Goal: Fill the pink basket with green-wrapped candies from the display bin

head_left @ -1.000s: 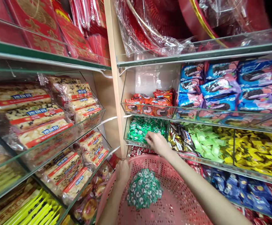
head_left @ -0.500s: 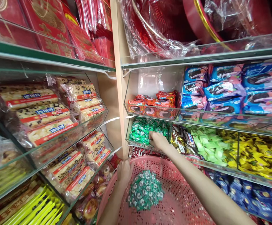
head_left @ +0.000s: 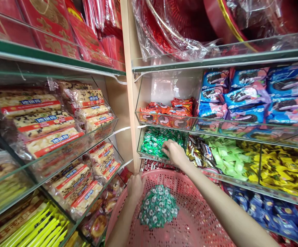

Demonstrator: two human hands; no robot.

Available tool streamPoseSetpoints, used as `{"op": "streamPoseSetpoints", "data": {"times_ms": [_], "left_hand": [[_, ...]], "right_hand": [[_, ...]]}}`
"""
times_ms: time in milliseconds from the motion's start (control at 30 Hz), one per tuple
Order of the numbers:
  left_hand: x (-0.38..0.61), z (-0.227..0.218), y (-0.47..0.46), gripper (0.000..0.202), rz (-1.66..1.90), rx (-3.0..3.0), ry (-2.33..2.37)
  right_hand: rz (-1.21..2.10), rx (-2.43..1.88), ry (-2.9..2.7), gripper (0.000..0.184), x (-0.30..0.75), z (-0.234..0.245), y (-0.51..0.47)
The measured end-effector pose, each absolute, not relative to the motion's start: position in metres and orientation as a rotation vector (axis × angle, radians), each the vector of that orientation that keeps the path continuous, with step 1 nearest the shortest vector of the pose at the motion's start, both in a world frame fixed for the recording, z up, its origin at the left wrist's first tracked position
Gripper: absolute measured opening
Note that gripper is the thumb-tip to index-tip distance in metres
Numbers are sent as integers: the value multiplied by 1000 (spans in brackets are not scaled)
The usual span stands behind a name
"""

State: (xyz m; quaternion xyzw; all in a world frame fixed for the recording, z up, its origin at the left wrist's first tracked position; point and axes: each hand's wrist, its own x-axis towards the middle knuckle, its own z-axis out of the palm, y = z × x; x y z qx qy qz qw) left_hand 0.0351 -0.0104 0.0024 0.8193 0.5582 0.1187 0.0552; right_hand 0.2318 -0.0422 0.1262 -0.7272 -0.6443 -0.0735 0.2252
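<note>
A pink perforated plastic basket (head_left: 190, 178) fills the lower middle, with a heap of green-wrapped candies (head_left: 158, 206) lying inside it. My left hand (head_left: 135, 187) is closed on the basket's far left rim. My right hand (head_left: 174, 151) reaches over the basket to a clear shelf bin (head_left: 152, 158) of small green-wrapped candies (head_left: 151, 142). Its fingers are loosely bent and a little apart above the candies, and nothing shows in them. The palm side is turned away from me.
Brown-wrapped bars (head_left: 197, 151), light green packets (head_left: 228, 157) and yellow packets (head_left: 287, 168) lie right of the bin. Blue cookie packs (head_left: 246, 96) sit above. A wooden post (head_left: 131, 103) divides the shelves. Packaged snack bars (head_left: 46, 118) fill the left side.
My right hand's fingers have loosened from a closed shape and lifted slightly over the green candies. My left hand stays on the basket rim. The view has shifted slightly.
</note>
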Motion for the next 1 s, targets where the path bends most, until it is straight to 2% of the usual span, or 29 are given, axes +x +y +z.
{"op": "streamPoseSetpoints", "data": {"times_ms": [167,300,467,567,733,1000], "left_hand": [[36,3,-10,39,327,2480,1703],[37,2,-9,38,316,2500,1713],[37,1,-10,40,369,2528,1704],[37,5,-13,41,381,2521,1701],[38,10,-14,40,354,2517,1700],[38,6,-12,39,375,2546,1693]], "right_hand": [[-86,-1535,-1619,14,205,133,-69],[250,-1345,-1592,13,184,95,-83],[673,-1405,-1390,14,190,11,-71],[848,-1493,-1285,8,198,-21,-63],[1002,-1611,-1174,6,199,-37,-62],[1027,-1653,-1130,8,197,-43,-62]]}}
